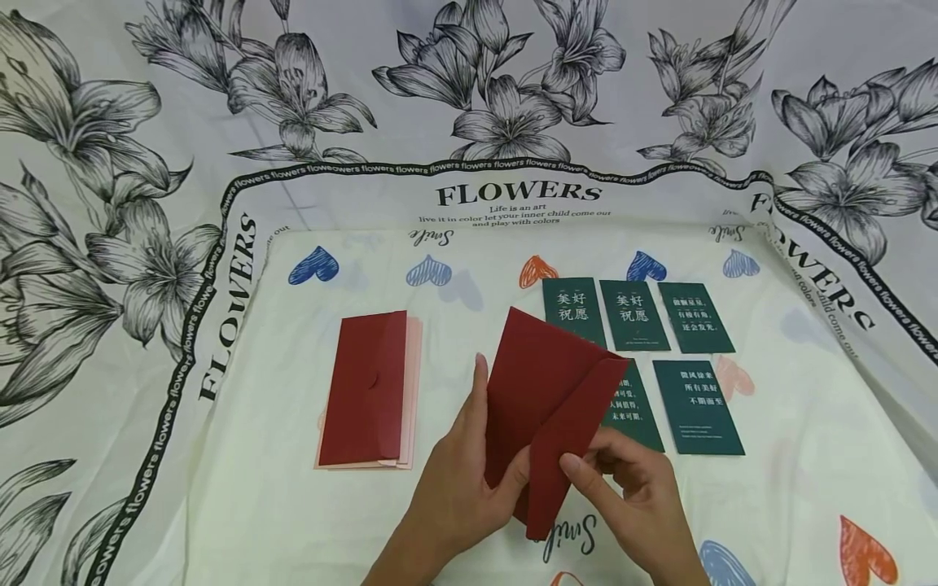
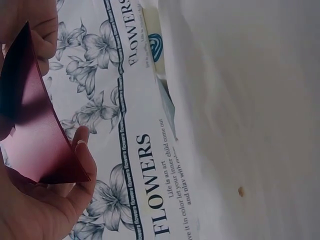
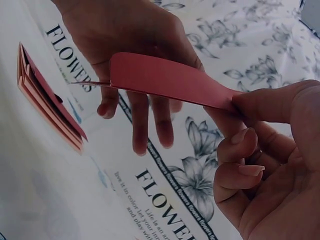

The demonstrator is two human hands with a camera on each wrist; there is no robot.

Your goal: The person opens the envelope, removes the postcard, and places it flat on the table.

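Note:
A dark red envelope is held tilted above the table, its long flap along the right side. My left hand grips its left side, thumb in front and fingers behind. In the right wrist view, several left fingers extend below the envelope. My right hand pinches the flap between thumb and forefinger, its other fingers curled. Both hands also show around the bent red paper in the left wrist view. Whether anything is inside the envelope is hidden.
A stack of red and pink envelopes lies to the left. Several dark green cards with white writing lie in two rows to the right, some partly covered by the held envelope. A white cloth with hearts and flowers covers the table.

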